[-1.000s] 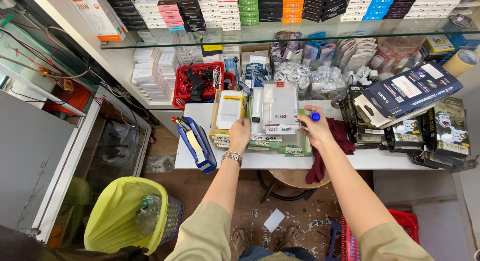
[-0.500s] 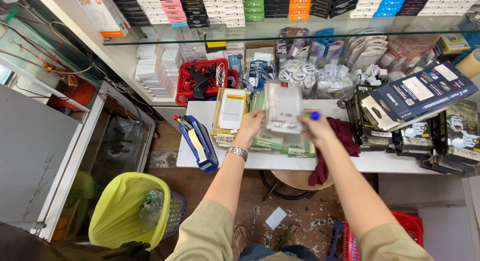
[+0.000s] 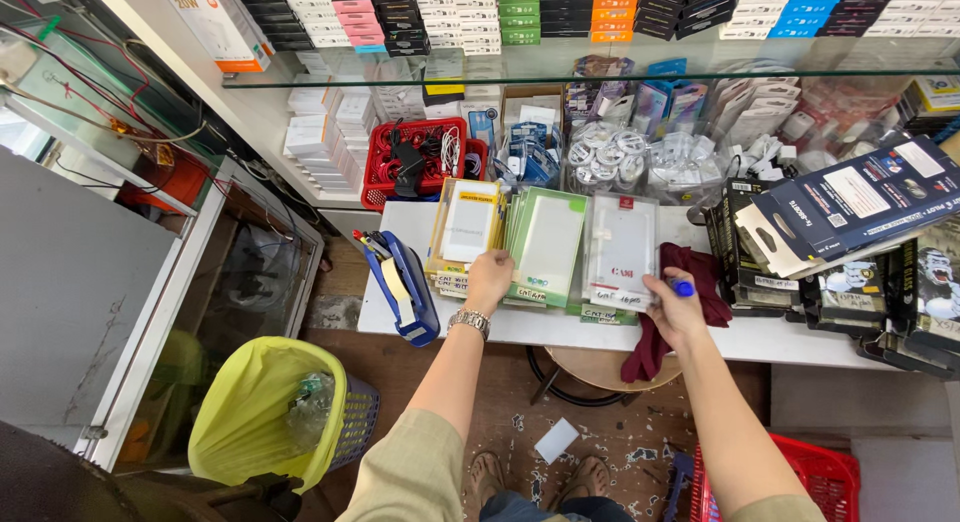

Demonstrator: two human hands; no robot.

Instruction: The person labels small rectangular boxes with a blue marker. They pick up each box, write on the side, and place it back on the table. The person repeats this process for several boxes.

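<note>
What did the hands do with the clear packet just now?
Half a second ago both hands held the clear packet lifted up. Now it lies flat on the stack. The right hand, with the blue-capped marker, touches its corner; the left hand rests on the green packs. Shelves unchanged.

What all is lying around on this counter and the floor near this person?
flat packets: several stacks, yellow, green and clear, on the white table
blue marker: one, in the right hand
maroon cloth: one, hanging over the table edge
blue tape dispenser: one, table's left end
red basket: one, holding cables, behind the packets
dark boxes: many, table's right side
small boxes: rows, mixed colours, top shelf
bin with yellow bag: one, on the floor
wristwatch: one, silver, left wrist
left hand: on the packets
right hand: at the clear packet
</note>
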